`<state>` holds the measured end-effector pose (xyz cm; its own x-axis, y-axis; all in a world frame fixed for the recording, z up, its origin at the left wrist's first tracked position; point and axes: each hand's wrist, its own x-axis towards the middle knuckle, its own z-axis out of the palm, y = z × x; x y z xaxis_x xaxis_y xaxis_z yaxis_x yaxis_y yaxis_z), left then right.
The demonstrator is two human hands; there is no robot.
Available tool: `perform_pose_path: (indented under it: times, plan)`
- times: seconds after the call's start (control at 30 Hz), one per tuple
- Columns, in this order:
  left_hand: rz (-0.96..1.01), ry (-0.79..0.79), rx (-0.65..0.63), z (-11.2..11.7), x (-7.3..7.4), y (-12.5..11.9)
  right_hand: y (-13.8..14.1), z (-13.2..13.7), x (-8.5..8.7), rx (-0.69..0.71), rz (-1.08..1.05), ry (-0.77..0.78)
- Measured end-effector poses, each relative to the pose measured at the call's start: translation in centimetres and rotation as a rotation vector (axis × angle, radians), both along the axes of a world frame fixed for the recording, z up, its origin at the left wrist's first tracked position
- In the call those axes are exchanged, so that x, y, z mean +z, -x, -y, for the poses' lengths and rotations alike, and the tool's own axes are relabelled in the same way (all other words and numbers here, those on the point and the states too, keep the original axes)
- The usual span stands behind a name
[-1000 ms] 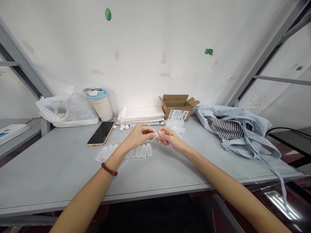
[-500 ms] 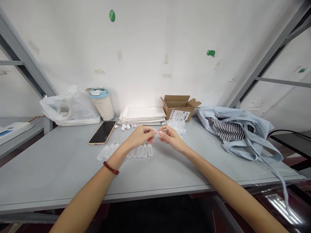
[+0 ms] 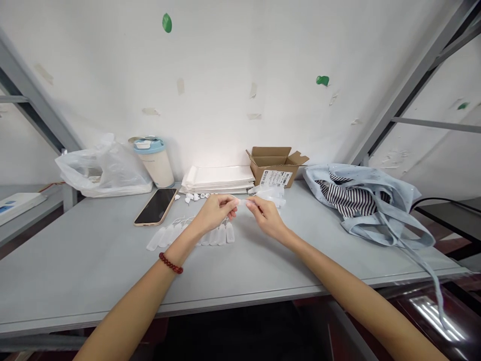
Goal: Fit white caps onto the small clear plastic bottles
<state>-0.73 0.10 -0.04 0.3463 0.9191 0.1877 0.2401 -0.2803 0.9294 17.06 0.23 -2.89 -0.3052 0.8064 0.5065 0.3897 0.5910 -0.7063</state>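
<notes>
My left hand [image 3: 220, 210] and my right hand [image 3: 264, 214] meet over the middle of the table, both in a pinch. Between their fingertips is a small whitish translucent piece [image 3: 242, 202], mostly covered by the fingers, so its kind is not clear. Under and beside my left forearm lies a row of frosted plastic tubes [image 3: 213, 235] with thin loops at their tops. Small white caps [image 3: 191, 197] are scattered behind my left hand. More clear plastic pieces [image 3: 276, 194] lie in a pile behind my right hand.
A phone [image 3: 156, 206] lies left of the tubes. Behind stand a plastic bag [image 3: 103, 168], a blue-lidded cup [image 3: 157, 163], a stack of white envelopes [image 3: 219, 178] and an open cardboard box [image 3: 276, 168]. A pale blue cloth bag [image 3: 402, 193] lies at the right.
My fingertips have shifted slightly, and the whitish piece between them shows a little more. The whole view has moved slightly; the things on the table stay put.
</notes>
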Motion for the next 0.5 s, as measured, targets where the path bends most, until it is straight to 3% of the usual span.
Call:
perform_pose_path:
  times: [0.17,0.23,0.5]
  plan:
    - [-0.062,-0.138,-0.003,-0.1,-0.36,-0.04,0.15,-0.44,0.01,0.147,-0.311,0.476]
    - [-0.063,-0.159,0.013,-0.12,-0.4,-0.07,0.18,-0.57,0.0,0.18,-0.37,0.55]
    - [-0.074,0.0,0.027,-0.05,0.3,0.26,0.07,-0.32,0.15,0.068,-0.261,0.31]
